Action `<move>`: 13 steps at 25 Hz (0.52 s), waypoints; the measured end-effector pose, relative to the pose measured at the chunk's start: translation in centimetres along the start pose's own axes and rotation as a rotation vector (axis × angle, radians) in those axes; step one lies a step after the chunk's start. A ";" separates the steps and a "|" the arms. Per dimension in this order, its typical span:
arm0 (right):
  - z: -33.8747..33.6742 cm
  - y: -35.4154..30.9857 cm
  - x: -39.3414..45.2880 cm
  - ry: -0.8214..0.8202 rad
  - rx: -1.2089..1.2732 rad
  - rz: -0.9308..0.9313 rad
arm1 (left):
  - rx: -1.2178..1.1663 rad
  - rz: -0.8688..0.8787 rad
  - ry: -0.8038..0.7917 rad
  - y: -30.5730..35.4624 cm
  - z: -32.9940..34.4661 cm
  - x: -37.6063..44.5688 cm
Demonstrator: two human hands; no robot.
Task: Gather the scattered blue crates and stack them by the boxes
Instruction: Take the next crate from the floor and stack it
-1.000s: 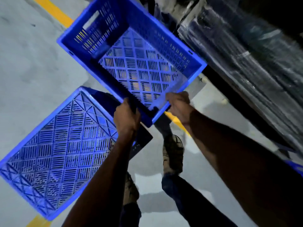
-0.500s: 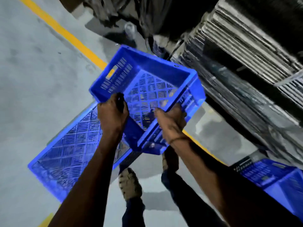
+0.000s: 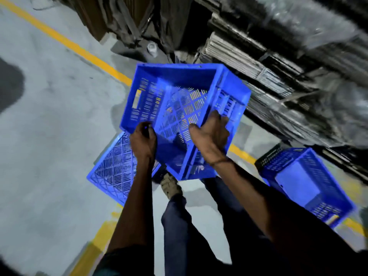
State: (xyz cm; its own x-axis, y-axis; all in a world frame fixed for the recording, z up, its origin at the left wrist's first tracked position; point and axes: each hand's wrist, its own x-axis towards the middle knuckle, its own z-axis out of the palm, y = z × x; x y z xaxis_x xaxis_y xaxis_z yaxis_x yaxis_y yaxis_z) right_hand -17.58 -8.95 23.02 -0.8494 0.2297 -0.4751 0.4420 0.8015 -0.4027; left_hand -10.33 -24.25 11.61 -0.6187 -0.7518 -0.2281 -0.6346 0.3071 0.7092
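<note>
I hold a blue slotted crate (image 3: 179,100) in the air above the floor, its open side facing me and tilted. My left hand (image 3: 142,140) grips its near left rim. My right hand (image 3: 210,136) grips its near right wall. Below it a second blue crate (image 3: 113,170) lies upside down on the floor, partly hidden by my left arm. A third blue crate (image 3: 304,180) rests on its side at the right, close to the stacked flattened boxes (image 3: 258,54).
Wrapped bundles and flattened cardboard (image 3: 318,36) fill the upper right. A yellow floor line (image 3: 75,48) runs diagonally across the grey concrete. A small plastic bottle (image 3: 151,48) stands near the back. My shoe (image 3: 171,186) and legs are under the held crate.
The view has pulled back and swung right as I lifted the crate. The crate has turned in my hands. The third crate on the right is now fully in sight.
</note>
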 end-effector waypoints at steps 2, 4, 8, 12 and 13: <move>-2.8 -0.4 -4.0 0.011 -0.002 -0.073 | -0.013 -0.039 0.024 -0.5 -3.7 -3.0; -4.9 -0.4 -7.1 0.046 -0.035 -0.148 | -0.035 -0.084 0.064 -1.5 -6.8 -5.2; -7.8 -0.9 -14.7 0.138 -0.042 -0.460 | -0.128 -0.133 0.246 -3.6 -14.6 -8.2; -9.7 -3.2 -19.2 0.072 -0.068 -0.569 | -0.138 -0.217 0.446 -7.9 -21.3 -12.4; -9.8 -3.4 -19.8 0.069 -0.060 -0.619 | -0.135 -0.239 0.474 -9.3 -22.3 -13.6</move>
State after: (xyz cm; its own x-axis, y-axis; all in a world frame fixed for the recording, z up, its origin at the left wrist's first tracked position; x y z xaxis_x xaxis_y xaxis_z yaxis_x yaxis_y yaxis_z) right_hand -5.05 -10.76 41.50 -0.9604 -0.2534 -0.1157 -0.1528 0.8266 -0.5416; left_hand 14.31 -29.95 23.01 -0.1677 -0.9817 -0.0899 -0.6474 0.0408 0.7611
